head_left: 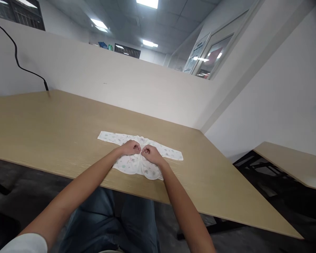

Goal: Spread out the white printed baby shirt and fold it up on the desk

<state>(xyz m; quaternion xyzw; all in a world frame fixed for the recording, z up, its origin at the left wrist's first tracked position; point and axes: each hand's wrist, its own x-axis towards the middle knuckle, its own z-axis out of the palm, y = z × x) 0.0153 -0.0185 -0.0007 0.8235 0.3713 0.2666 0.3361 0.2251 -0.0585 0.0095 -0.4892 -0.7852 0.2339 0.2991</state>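
Note:
A small white baby shirt [129, 164] with a scattered print lies spread on the table, both long sleeves stretched out to the sides. Its front opening runs down the middle, and the lower front edges part slightly. My left hand [131, 147] is closed in a pinch on the left front edge, about halfway down. Opposite it, my right hand [150, 154] pinches the right front edge. The fingertips of both hands nearly meet at the opening. Any fastener between them is too small to make out.
The light wooden table [68, 130] extends to both sides, with a white partition [137, 91] along its back edge. A black cable [17, 58] hangs down to the table at the left. Another table [292, 161] stands at the right.

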